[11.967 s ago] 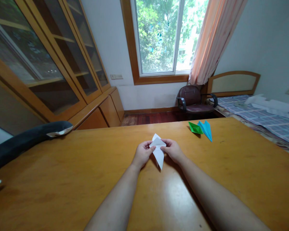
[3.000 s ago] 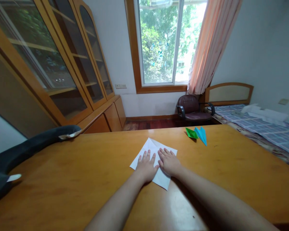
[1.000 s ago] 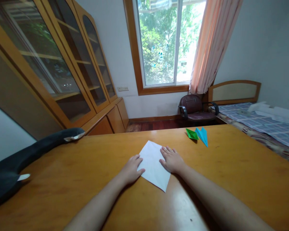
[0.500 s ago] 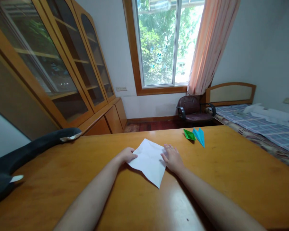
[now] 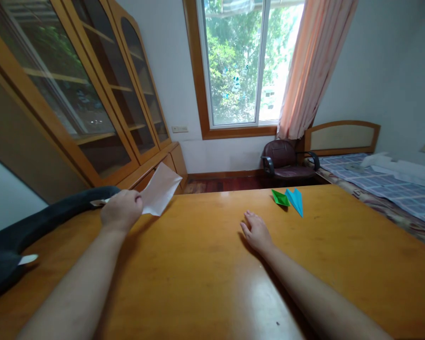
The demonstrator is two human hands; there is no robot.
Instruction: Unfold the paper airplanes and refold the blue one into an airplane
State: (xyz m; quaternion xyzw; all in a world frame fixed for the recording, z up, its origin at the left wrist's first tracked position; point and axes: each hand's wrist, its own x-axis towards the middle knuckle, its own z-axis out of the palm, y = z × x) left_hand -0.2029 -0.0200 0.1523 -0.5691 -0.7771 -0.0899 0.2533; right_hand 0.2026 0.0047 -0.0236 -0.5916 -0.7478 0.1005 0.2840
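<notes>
Two bare hands work over a glossy wooden table [image 5: 198,283]: the left hand [image 5: 122,210], fingers curled in, grips a white paper sheet [image 5: 161,189] raised near the far-left edge; the right hand [image 5: 257,231] lies on the wood, fingers loosely extended, holding nothing. Beyond it sit a green folded paper [image 5: 280,198] and a blue folded paper [image 5: 295,202]. Behind stand a glass-fronted cabinet [image 5: 106,94], a bright window [image 5: 233,71], a brown chair [image 5: 285,160] and a bed [image 5: 364,170].

Paper [image 5: 161,191], L of ctr., is white. R of ctr.: green piece [image 5: 280,198] and lt. blue piece [image 5: 296,203]. Bedsheet [image 5: 350,172], far R, is blue-grey checked.
</notes>
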